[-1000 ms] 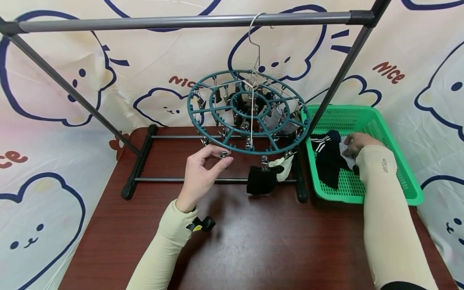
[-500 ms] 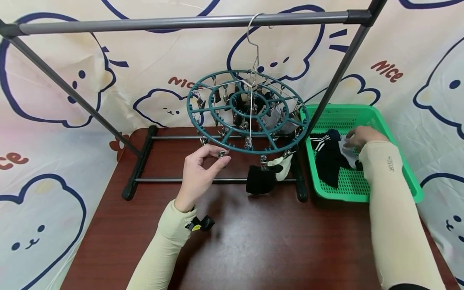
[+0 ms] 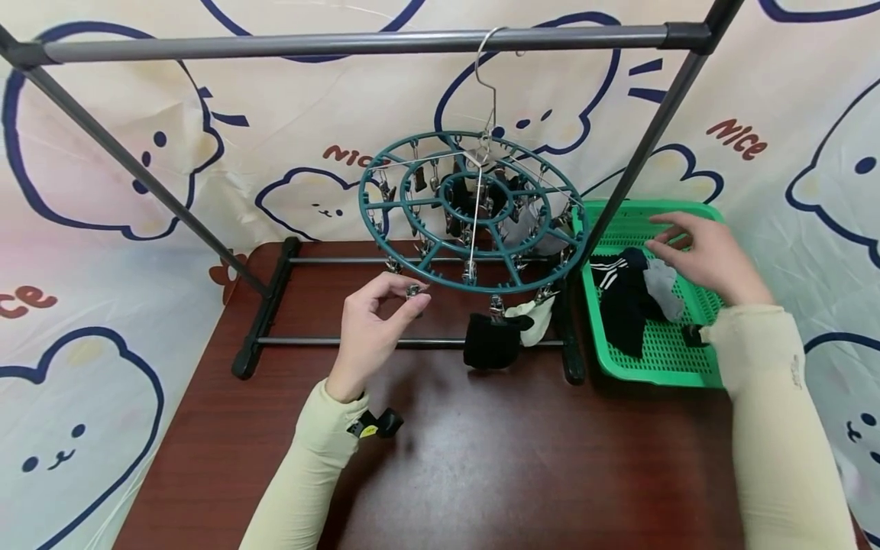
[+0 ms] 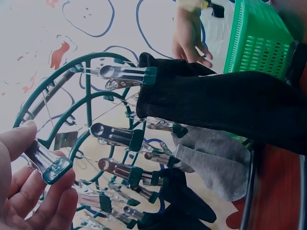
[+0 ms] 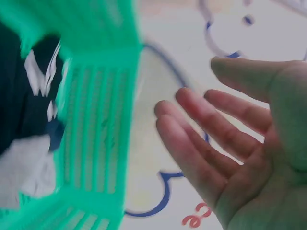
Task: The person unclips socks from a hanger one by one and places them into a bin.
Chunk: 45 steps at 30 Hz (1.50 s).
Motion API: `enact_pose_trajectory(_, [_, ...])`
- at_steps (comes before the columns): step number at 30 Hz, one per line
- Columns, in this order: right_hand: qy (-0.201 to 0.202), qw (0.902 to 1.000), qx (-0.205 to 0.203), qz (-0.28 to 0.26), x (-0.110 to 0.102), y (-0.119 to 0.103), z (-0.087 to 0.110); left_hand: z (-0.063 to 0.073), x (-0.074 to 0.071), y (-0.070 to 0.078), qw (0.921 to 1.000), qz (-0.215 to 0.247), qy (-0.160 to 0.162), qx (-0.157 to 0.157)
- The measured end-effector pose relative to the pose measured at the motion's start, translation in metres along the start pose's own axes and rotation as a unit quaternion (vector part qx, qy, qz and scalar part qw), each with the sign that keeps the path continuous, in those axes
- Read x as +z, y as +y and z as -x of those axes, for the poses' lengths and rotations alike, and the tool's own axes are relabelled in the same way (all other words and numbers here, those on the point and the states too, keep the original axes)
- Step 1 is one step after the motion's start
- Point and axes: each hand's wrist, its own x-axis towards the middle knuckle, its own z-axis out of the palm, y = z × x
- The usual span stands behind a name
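My left hand pinches a metal clip with a green tip, at the near left rim of the round green drying hanger. Nothing hangs from that clip. My right hand is above the green basket, fingers loosely bent and holding nothing, as the right wrist view also shows. Below it lie black socks with white stripes and a grey sock. A black sock and a white sock hang from clips at the hanger's front right.
A dark metal rack stands on the brown table, and the hanger hooks over its top bar. Grey socks hang farther back on the hanger. A small black item lies in the basket's near right part.
My right hand has lifted off the grey sock and moved up and to the right, with nothing in it. My left hand keeps its pinch on the clip, shifting slightly left.
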Motion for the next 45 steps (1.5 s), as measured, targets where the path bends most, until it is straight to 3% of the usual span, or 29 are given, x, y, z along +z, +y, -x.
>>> enact_pose_trajectory(3, [0.007,0.9996,-0.021,-0.018,0.004,-0.015,0.022,-0.001,-0.002,-0.001,1.0,-0.001,0.003,0.001])
enact_pose_trajectory(7, [-0.03,0.9953,-0.082,-0.041,0.015,-0.037,0.045,-0.001,-0.005,-0.001,0.9999,-0.004,0.012,-0.005])
enact_pose_trajectory(12, [-0.09,0.9744,-0.197,-0.06,0.038,-0.064,0.058,-0.002,-0.006,-0.002,0.9998,-0.003,0.02,-0.008])
enact_pose_trajectory(16, [-0.13,0.9613,-0.233,-0.07,0.057,-0.083,0.063,-0.003,-0.005,-0.003,0.9998,0.003,0.015,-0.01])
enact_pose_trajectory(24, [-0.168,0.953,-0.227,-0.111,0.09,-0.109,0.062,-0.005,-0.009,-0.005,0.9995,-0.011,0.027,-0.015])
enact_pose_trajectory(32, [-0.177,0.9517,-0.231,-0.098,0.129,-0.129,0.049,-0.004,-0.011,-0.005,0.9993,-0.013,0.03,-0.017])
enact_pose_trajectory(40, [-0.189,0.9644,-0.153,-0.103,0.159,-0.145,0.043,-0.003,-0.01,-0.007,0.9992,-0.003,0.032,-0.023])
enact_pose_trajectory(45, [-0.196,0.9637,-0.126,-0.131,0.169,-0.151,0.039,-0.003,-0.009,-0.007,0.9993,-0.001,0.031,-0.022])
